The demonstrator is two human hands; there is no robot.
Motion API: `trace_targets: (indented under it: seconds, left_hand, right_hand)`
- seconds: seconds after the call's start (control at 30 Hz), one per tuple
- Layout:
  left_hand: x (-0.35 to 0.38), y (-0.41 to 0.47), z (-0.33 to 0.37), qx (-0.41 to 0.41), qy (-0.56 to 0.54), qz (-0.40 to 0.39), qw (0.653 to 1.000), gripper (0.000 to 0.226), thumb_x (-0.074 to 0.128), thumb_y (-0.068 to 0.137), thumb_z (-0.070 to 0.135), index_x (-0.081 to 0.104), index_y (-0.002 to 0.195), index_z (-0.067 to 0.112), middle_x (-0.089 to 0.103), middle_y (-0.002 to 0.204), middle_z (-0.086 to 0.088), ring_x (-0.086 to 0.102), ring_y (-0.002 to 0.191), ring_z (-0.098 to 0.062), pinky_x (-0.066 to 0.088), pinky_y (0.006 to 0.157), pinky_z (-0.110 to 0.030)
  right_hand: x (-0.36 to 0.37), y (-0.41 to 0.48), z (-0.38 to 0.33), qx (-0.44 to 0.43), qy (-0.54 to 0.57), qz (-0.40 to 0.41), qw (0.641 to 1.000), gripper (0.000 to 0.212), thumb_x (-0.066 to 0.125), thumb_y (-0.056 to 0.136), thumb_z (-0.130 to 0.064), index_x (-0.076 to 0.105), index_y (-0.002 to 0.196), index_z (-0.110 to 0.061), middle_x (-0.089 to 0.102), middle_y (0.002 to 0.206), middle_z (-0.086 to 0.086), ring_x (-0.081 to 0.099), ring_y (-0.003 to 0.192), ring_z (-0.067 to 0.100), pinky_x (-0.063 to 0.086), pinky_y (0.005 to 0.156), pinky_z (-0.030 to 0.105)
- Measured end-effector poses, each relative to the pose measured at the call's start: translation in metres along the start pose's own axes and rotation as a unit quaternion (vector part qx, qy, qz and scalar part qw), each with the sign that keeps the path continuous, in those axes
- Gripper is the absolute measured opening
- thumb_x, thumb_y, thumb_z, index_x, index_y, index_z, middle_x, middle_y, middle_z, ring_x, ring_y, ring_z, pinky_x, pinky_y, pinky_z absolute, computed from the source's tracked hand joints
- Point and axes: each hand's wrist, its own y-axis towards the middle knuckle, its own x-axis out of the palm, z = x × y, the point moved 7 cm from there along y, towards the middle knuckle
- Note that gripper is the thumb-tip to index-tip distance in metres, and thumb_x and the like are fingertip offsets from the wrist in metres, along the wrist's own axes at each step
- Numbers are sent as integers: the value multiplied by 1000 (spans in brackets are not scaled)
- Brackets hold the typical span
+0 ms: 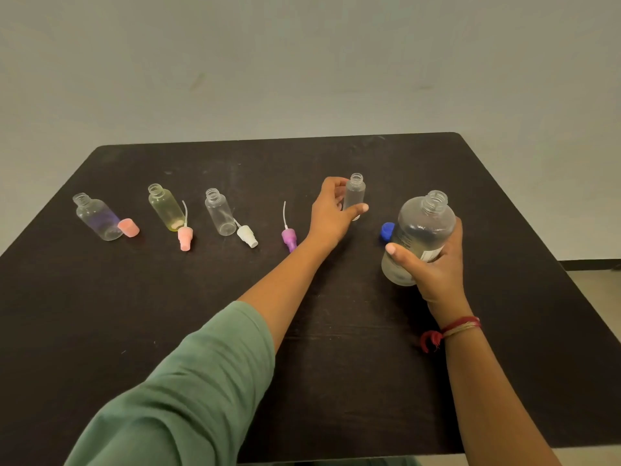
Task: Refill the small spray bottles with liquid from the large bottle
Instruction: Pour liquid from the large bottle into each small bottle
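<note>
The left hand grips a small open bottle upright, thumb and fingers curled round it; I cannot tell whether it touches the dark counter. Just to its right, the right hand grips the large bottle, uncapped and holding clear liquid. A blue cap lies behind it. A purple spray top lies near the left wrist.
</note>
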Motion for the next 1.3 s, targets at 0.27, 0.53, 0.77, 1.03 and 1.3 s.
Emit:
trace_targets:
  seconds: [0.27, 0.53, 0.77, 1.03, 1.3]
  left_hand:
    - [-1, 2, 6, 5, 85, 22, 996, 41, 75, 82, 12, 55, 118, 11, 63, 116, -6, 59, 103, -14, 48, 89, -24]
    - [9, 11, 7, 2, 80, 23, 997, 41, 75, 82, 13, 54, 117, 12, 63, 114, -5, 59, 101, -14, 47, 87, -23]
    - [-14, -17, 22, 56, 59, 38, 996, 58, 77, 79, 9, 50, 130, 14, 57, 126, -4, 55, 115, -12, 48, 93, -20]
    - [-145, -107, 58, 227, 110, 313, 915, 38, 68, 87, 24, 51, 120, 23, 49, 116, 19, 47, 112, -9, 40, 94, -25]
    - [-209, -60, -21, -28, 240, 275, 931, 82, 68, 84, 47, 32, 147, 8, 37, 152, -7, 19, 146, -25, 20, 117, -46]
  right_hand:
    - [1, 0, 0, 13, 6, 0, 1000, 73, 79, 55, -42, 41, 117, -39, 50, 120, -14, 55, 109, -6, 47, 84, 11]
    - [1, 0, 1, 11, 1, 5, 1000, 74, 80, 55, -42, 40, 118, -42, 50, 121, -14, 54, 111, -4, 47, 87, 13]
    - [1, 0, 0, 15, 1, 6, 1000, 74, 79, 54, -43, 40, 117, -41, 50, 119, -17, 54, 108, -8, 46, 83, 9]
    - [11, -4, -4, 3, 12, 8, 1000, 72, 80, 56, -43, 41, 117, -39, 51, 120, -9, 56, 107, -1, 47, 85, 14]
    - [22, -7, -4, 2, 10, -4, 1000, 72, 77, 58, -48, 39, 119, -44, 49, 126, -3, 55, 113, 9, 47, 93, 25]
